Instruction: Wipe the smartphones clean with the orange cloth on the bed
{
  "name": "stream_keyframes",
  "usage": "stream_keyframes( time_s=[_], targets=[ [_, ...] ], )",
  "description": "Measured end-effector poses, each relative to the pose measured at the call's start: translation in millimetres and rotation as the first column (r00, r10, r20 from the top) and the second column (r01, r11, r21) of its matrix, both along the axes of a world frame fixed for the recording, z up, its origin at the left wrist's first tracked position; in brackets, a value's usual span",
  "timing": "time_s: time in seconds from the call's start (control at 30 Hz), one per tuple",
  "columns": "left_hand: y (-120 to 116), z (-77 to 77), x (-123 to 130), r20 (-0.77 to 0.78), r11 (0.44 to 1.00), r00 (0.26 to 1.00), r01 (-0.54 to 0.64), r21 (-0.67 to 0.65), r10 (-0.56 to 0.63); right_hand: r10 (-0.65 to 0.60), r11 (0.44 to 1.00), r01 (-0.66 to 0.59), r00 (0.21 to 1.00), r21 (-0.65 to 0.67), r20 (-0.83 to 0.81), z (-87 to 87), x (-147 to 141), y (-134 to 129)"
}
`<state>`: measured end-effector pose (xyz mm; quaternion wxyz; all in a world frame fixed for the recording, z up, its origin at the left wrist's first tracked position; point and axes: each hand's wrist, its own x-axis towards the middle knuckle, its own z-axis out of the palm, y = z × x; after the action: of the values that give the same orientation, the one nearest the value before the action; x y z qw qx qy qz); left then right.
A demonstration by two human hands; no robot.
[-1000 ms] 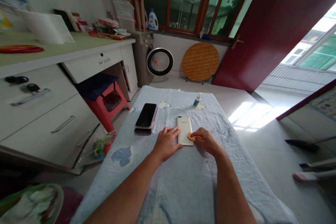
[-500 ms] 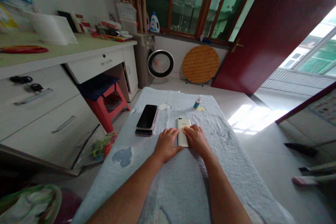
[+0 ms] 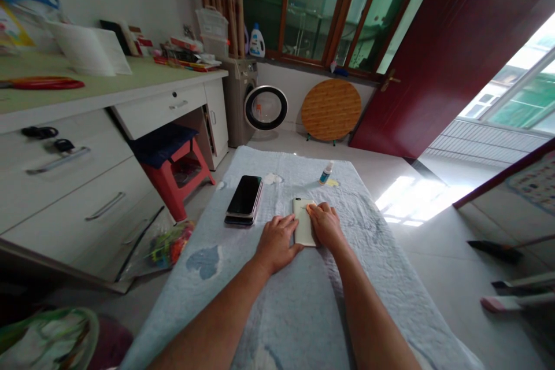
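A pale cream smartphone lies back up on the light blue cloth covering the table. My left hand grips its left side, fingertips along the edge and thumb by the bottom corner. On the phone's upper right part, my right hand presses a small orange cloth, mostly hidden under the fingers. Left of my hands rests a stack of dark-screened phones. A small spray bottle with a blue label stands beyond the right hand.
Along the left runs a white desk with a paper roll on top. A red stool is beside it. Behind the table are a washing machine with its door swung out and a round wooden tabletop.
My right hand has slid the orange cloth a little up and right across the phone's back. The left hand stays at the phone's edge. The whole view has shifted slightly.
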<state>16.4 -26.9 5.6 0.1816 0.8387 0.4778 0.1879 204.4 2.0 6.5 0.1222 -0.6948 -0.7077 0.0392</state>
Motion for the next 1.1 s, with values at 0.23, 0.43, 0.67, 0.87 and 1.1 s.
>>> stream_keyframes(
  time_s=[0.23, 0.43, 0.67, 0.87, 1.1],
  targets=[
    [0.1, -0.1, 0.4, 0.018, 1.0, 1.0, -0.003, 0.006, 0.003, -0.074, 0.997, 0.075, 0.996, -0.024, 0.053, 0.6, -2.5, 29.9],
    [0.3, -1.3, 0.5, 0.018, 1.0, 1.0, -0.009, 0.006, 0.009, -0.048, 0.999, 0.05, 0.996, -0.021, 0.075, 0.9, -4.8, 20.7],
    [-0.4, 0.0, 1.7, 0.005, 1.0, 1.0, -0.01, -0.016, 0.01, 0.119, 0.992, -0.113, 0.987, -0.062, 0.11, 10.0, -14.3, -48.9],
    [-1.6, 0.8, 1.7, 0.014, 1.0, 1.0, -0.008, -0.005, 0.008, 0.109, 0.992, -0.101, 0.988, -0.077, 0.108, 10.0, -16.7, -52.4],
    [-3.1, 3.0, 1.7, -0.022, 1.0, 1.0, 0.002, 0.007, -0.002, -0.019, 0.997, 0.029, 0.992, -0.078, 0.126, 8.9, -10.4, 6.7]
  ],
)
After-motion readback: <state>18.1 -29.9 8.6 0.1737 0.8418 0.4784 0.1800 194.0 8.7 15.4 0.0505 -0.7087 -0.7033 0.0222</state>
